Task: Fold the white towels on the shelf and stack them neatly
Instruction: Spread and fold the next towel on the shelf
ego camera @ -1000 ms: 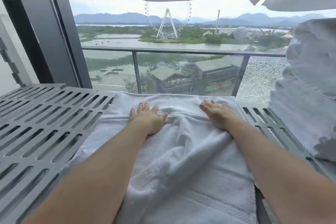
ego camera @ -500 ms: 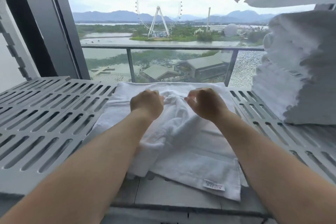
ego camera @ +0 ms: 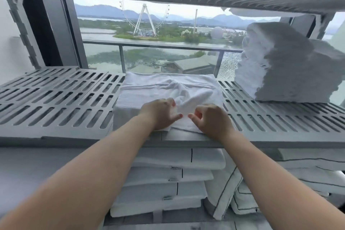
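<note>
A white towel (ego camera: 168,85) lies in the middle of the frame on the slatted grey shelf (ego camera: 56,99). Its far part is spread flat, and a bunched ridge runs from its centre toward the near edge. Both hands meet at that ridge, low in the centre. The left hand (ego camera: 160,114) has its fingers curled round the raised cloth, a closed grip on the towel. The right hand (ego camera: 211,120) pinches the same fold just beside it between thumb and fingers, though blur softens the detail. Holding the cloth this close together probably serves to gather the loose middle so it can be drawn or laid over in one piece rather than dragged crooked.

At the right of the frame, well apart from the hands, a stack of folded towels (ego camera: 280,65) stands on the same shelf; it is likely where this one goes once folded. The fold looks barely begun. Below, at the bottom centre, folded linens (ego camera: 168,175) with dark trim lie piled.
</note>
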